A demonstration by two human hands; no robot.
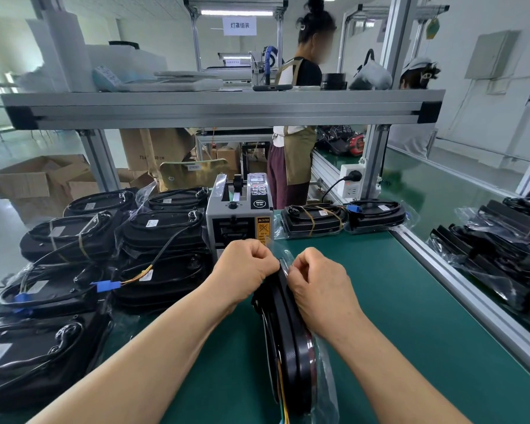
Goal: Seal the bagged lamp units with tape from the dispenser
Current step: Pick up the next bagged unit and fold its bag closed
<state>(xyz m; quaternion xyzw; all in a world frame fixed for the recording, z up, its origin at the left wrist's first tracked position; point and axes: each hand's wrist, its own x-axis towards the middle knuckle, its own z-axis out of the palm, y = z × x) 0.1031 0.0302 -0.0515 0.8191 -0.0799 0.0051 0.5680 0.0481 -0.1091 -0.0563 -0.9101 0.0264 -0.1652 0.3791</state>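
Left hand point(246, 264) and right hand point(314, 275), fingers curled, pinch bag mouth of lamp unit point(288, 328) (standing on edge) before tape dispenser point(238, 209).

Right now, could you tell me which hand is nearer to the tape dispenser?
Left. The left hand is directly in front of the tape dispenser, covering its lower front; the right hand sits off to its right. Both pinch the top of the bagged lamp unit.
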